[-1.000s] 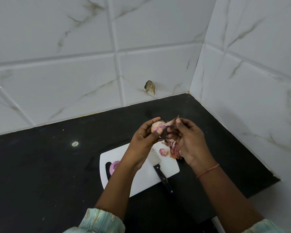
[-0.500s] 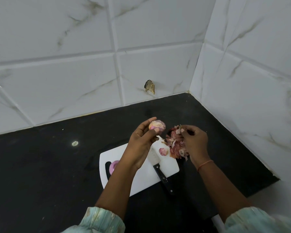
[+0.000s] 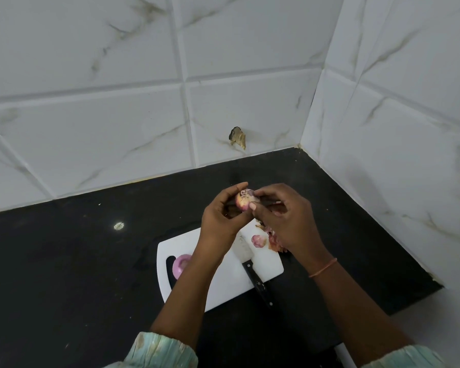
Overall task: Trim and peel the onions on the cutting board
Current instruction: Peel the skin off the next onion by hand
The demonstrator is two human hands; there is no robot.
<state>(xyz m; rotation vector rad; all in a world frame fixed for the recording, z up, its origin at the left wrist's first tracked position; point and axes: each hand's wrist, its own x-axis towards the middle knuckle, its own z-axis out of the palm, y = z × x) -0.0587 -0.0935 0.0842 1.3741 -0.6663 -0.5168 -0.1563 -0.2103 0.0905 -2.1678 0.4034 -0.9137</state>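
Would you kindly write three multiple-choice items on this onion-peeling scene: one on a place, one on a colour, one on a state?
1. Where does the knife lie?
A. In the right hand
B. On the white cutting board, handle over its near edge
C. Against the wall

2. What colour is the countertop?
A. Black
B. White
C. Green

3. How is the onion held?
A. It rests on the board
B. The left hand grips it in the air while the right hand pinches at it
C. It lies under the knife

Answers: 1 B, the blade rests on the board; 2 A, the surface is dark; 3 B, both hands meet on it above the board.
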